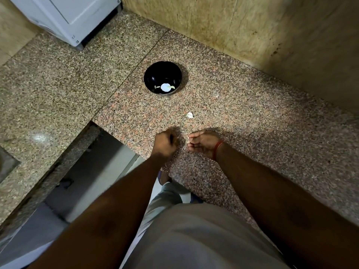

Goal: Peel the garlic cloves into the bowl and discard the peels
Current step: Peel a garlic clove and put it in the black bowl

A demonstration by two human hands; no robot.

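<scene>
Two hands over the granite counter, garlic between them

The right hand [204, 144] pinches a pale garlic clove [188, 137] at its fingertips; the left hand [165, 142] is curled into a fist. Farther off sit a loose peel [190, 115] and the black bowl [153, 74].

Both arms reach forward; left grip [165, 142] is a curled fist, right grip [202, 143] turned palm-up, fingers curled.

Home kitchen, speckled granite counter [242, 105], stone-tiled wall [272, 30], white appliance [73, 18]
</scene>
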